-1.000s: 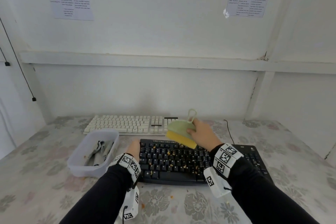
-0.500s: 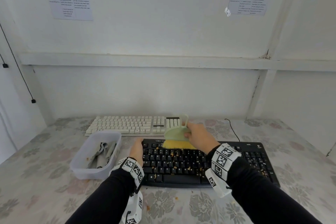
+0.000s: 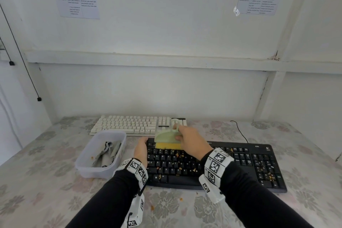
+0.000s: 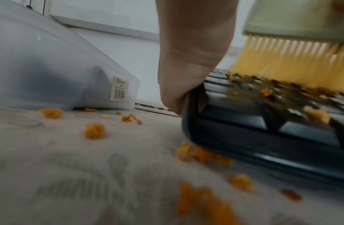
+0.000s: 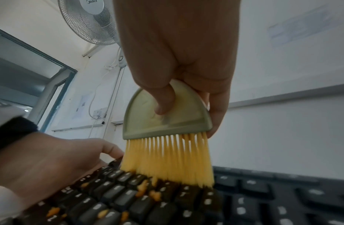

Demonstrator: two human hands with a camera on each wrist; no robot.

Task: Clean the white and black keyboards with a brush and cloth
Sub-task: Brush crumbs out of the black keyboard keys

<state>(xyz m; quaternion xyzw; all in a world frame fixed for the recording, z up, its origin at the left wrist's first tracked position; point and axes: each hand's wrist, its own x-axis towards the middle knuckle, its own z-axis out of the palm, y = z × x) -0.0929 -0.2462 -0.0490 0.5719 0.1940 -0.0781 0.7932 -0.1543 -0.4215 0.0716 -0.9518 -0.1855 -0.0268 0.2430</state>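
Clearly the work is in the middle. In the head view the right hand (image 3: 190,140) grips the brush (image 3: 167,139) with bristles on the top rows of the black keyboard (image 3: 240,163); orange crumbs lie across its keys and number pad. The left hand (image 3: 141,151) holds the keyboard's left edge. The white keyboard (image 3: 129,125) behind looks free of crumbs, as far as I can see. The cloth (image 3: 108,153) lies in the plastic box (image 3: 88,164), so wiping seems not started.

In the left wrist view, crumbs lie on the table (image 4: 71,167) beside the keyboard.

In the right wrist view, thumb and fingers pinch the green brush body, bristles touching the keys.
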